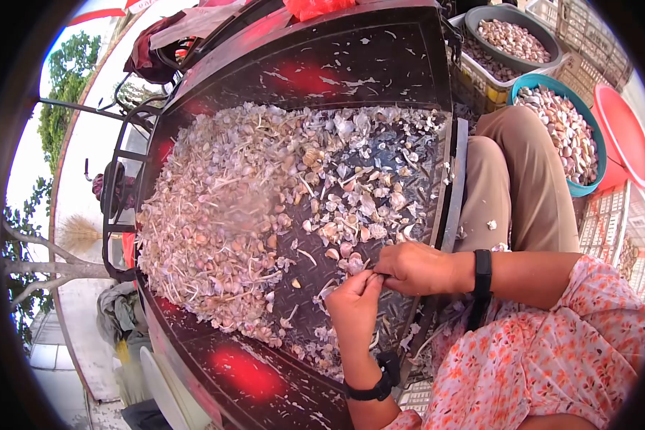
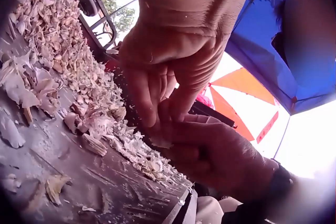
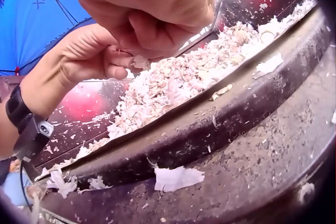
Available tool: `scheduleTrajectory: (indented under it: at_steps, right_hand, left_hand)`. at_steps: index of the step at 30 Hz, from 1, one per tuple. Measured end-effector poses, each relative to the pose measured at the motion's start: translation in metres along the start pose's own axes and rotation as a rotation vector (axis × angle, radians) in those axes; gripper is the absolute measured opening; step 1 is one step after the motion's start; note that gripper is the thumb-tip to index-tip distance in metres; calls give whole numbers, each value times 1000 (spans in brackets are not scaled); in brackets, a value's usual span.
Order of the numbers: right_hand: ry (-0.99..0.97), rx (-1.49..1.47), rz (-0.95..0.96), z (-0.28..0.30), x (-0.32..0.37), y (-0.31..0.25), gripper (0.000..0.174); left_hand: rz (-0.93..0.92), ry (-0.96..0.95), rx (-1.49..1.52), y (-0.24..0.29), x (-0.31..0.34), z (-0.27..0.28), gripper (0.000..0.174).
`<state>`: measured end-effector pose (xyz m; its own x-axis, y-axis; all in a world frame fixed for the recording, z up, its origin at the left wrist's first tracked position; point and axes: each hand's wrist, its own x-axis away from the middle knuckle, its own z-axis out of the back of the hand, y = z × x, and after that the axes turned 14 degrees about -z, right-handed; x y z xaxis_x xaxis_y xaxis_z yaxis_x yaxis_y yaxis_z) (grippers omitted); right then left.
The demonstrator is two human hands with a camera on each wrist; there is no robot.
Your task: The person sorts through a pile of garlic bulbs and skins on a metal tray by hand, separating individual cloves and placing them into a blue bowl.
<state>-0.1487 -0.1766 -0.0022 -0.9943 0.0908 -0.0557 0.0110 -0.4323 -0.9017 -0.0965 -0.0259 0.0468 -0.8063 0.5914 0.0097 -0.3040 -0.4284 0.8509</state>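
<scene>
Both hands meet over the front part of a dark metal cart bed point(image 1: 315, 276). My left hand point(image 1: 355, 312) pinches a small garlic clove point(image 3: 140, 62) between thumb and fingertips; pale skin shows at the tips. My right hand point(image 1: 417, 269) comes in from the side, its fingers curled and its fingertips right at the left ones, on the same clove. Fingers hide most of the clove. Close by lie loose garlic cloves point(image 1: 347, 249) and papery skins point(image 1: 365, 208). Farther in, a broad heap of garlic skins and stalks point(image 1: 208, 208) covers the bed.
Beside the knees point(image 1: 527, 172) stands a teal basin point(image 1: 602, 154) of cloves. A grey basin point(image 1: 473, 27) of cloves sits on a crate behind it, near a red basin point(image 1: 627, 136). The bed's raised metal edge point(image 1: 451, 190) runs between lap and heap.
</scene>
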Motion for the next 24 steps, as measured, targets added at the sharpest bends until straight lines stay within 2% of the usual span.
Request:
scheduleTrajectory:
  at_steps: [4,6,7,9,10,12,13,15,16,18,19,20,22,24]
  right_hand:
    - [-146,83,95,15,0,1,9]
    - [-204,87,120,23,-4,4,8]
    - [-132,119,118,24,-7,8,8]
    - [49,160,146,21,-12,11,12]
    - [49,160,148,20,-12,8,12]
    - [-132,-467,-404,21,-9,-5,19]
    - [-133,-467,-403,20,-9,-11,19]
    - [-464,-1293,-767,19,-9,-18,26]
    - [-467,-1292,-766,16,-8,-15,26]
    - [-558,-1548,-753,6,-7,-3,27]
    - [-611,-1602,-706,5,-7,1,26]
    - [-611,-1602,-705,8,-7,0,26]
    - [-537,-1671,-695,13,-4,-4,23]
    - [-521,-1697,-692,14,-2,0,18]
  left_hand:
    - [86,-35,197,-10,4,5,18]
    - [133,14,416,-8,6,14,17]
    - [135,15,415,-8,8,17,17]
    - [100,140,543,-7,10,21,19]
    - [98,142,542,-2,11,19,19]
    - [-75,235,483,9,12,9,16]
    - [-75,236,482,9,8,8,16]
    - [-448,305,-115,3,-4,3,17]
    - [-448,308,-117,-1,-13,4,17]
    - [-136,344,-298,-19,-32,17,17]
    - [-87,287,-422,-38,-41,24,21]
    - [-87,288,-422,-49,-52,28,21]
    - [27,10,-819,-62,-73,30,25]
    - [76,-57,-901,-64,-91,25,27]
